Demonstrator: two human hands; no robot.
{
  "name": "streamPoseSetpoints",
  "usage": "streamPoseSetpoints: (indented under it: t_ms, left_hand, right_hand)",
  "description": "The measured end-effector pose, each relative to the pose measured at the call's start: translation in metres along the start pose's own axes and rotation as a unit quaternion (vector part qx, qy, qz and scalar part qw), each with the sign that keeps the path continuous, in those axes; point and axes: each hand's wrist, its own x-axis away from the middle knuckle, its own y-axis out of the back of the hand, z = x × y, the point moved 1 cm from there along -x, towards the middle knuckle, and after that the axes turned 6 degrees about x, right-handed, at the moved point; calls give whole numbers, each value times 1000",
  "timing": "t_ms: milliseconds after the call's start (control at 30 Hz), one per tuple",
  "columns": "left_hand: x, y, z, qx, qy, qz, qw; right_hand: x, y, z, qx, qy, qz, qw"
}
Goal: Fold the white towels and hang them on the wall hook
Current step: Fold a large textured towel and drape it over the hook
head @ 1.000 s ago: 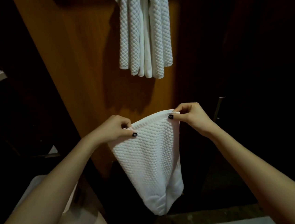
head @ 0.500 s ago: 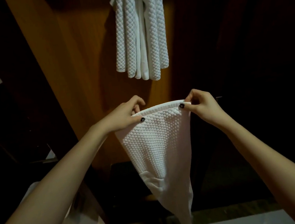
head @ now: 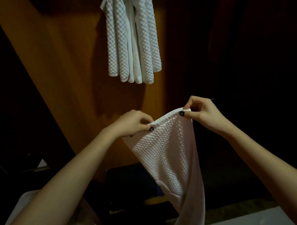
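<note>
A white waffle-textured towel hangs in front of me, held up by its top hem. My left hand pinches the hem's left corner and my right hand pinches the right corner. The cloth narrows as it drops toward the bottom edge of the view. Higher up, several white towels hang bunched together on the orange-brown wooden wall. The hook that holds them is out of sight above the frame.
Dark panels flank the wooden wall on both sides. A pale surface runs along the bottom edge, and a white object sits at the lower left. A dark box stands low against the wall behind the towel.
The held towel has swung and lengthened, its lower end now falling to the right and out of view. Both hands still pinch the hem, now closer together, the right hand higher than the left.
</note>
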Motion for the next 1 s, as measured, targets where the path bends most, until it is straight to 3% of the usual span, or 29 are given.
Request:
streamPoseSetpoints:
  t_ms: [100, 233, 400, 667, 800, 1000]
  left_hand:
    - [-7, -9, -8, 63, 8, -33, 997]
    - [-11, -30, -29, 173, 5, 7, 985]
    - [-25, -43, -32, 112, -55, -87, 988]
    - [-34, -33, -17, 23, -79, -41, 996]
    - [-27, -29, -12, 165, -41, 14, 985]
    - [-17, -29, -17, 289, -72, 3, 955]
  right_hand:
    - [4, 6, -2, 8, -8, -6, 1000]
    - [11, 12, -2, 12, -7, -14, 1000]
    - [19, 18, 1, 44, -1, 6, 999]
    - [32, 13, 3, 62, 22, 10, 998]
    - [37, 14, 2, 53, 20, 17, 998]
    - [35, 18, 6, 48, 31, 14, 998]
